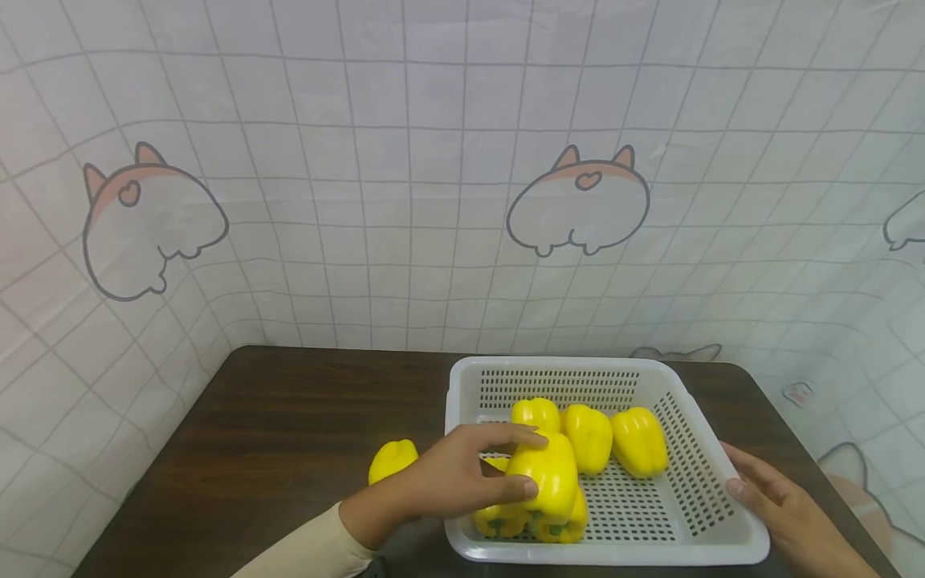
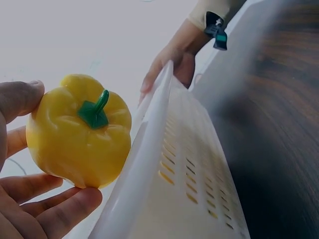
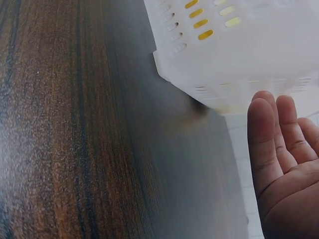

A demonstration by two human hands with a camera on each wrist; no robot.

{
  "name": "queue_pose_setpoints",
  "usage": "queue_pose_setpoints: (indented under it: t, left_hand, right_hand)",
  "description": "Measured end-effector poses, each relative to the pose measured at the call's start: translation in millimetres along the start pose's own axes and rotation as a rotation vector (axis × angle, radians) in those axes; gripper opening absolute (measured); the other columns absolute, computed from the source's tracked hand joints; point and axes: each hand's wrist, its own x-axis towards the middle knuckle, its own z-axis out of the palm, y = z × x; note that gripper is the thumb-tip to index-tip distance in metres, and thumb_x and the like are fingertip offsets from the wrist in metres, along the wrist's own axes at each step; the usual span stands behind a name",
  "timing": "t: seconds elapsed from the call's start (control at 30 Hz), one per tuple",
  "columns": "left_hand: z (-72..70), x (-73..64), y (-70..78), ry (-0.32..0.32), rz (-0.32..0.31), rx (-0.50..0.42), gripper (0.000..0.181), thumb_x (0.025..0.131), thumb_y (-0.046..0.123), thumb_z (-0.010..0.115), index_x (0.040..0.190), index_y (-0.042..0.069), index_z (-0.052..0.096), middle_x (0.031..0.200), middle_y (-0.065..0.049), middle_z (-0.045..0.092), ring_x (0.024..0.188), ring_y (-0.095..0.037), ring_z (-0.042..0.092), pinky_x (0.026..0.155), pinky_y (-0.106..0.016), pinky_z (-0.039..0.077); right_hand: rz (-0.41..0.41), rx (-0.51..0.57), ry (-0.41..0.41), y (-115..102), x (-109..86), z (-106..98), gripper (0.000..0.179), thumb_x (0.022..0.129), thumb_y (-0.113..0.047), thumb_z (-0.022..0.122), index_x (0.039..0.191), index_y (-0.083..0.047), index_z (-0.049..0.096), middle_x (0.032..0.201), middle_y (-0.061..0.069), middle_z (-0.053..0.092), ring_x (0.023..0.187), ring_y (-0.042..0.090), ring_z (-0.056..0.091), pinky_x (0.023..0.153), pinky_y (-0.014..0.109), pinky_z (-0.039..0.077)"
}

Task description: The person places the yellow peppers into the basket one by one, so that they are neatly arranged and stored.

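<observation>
My left hand (image 1: 454,475) holds a yellow bell pepper (image 1: 547,478) between thumb and fingers, over the left part of a white perforated basket (image 1: 621,554). In the left wrist view that pepper (image 2: 79,132) shows its green stem, close to the basket's rim (image 2: 132,164). Several more yellow bell peppers (image 1: 639,441) lie in the basket, some partly hidden behind the held one. At the basket's right side is my right hand (image 1: 788,510), its fingers fairly straight against the outer wall. The right wrist view shows its palm and fingers (image 3: 261,122) beside the wall.
One yellow bell pepper (image 1: 393,461) lies on the dark wooden table (image 1: 289,417), left of the basket and partly behind my left forearm. A white gridded curtain (image 1: 433,201) with cartoon animals hangs behind the table and along its sides.
</observation>
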Motion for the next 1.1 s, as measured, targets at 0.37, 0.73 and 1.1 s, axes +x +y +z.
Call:
queue_pose_setpoints:
  t: [0.37,0.73,1.1]
  left_hand:
    - [7.5,3.9,-1.6,-0.004,0.008,0.031,0.044,0.095,0.029,0.076,0.137,0.024,0.064,0.138,0.01,0.059,0.121,-0.009,0.057,0.085,-0.022,0.056]
    - [14.4,9.8,4.3,-0.005,-0.016,0.034,0.045,0.093,0.032,0.077,0.136,0.024,0.065,0.135,0.013,0.06,0.117,-0.006,0.058,0.085,-0.021,0.056]
    - [30.4,20.9,7.3,0.007,-0.033,0.026,0.045,0.092,0.035,0.079,0.134,0.026,0.066,0.133,0.014,0.06,0.119,-0.008,0.059,0.082,-0.019,0.056]
  right_hand:
    - [-0.002,0.042,-0.024,1.3,-1.6,0.6,0.066,0.112,-0.03,0.041,0.164,-0.01,0.006,0.141,0.028,0.053,0.102,0.032,0.071,0.078,0.053,0.061]
    - [0.02,0.019,-0.015,-3.8,-3.3,4.5,0.068,0.112,-0.031,0.042,0.164,-0.008,0.005,0.141,0.031,0.05,0.098,0.033,0.071,0.077,0.052,0.061]
    - [0.025,-0.027,0.02,-4.0,-1.9,4.7,0.07,0.111,-0.033,0.044,0.163,-0.004,0.006,0.143,0.037,0.045,0.097,0.035,0.072,0.073,0.051,0.062]
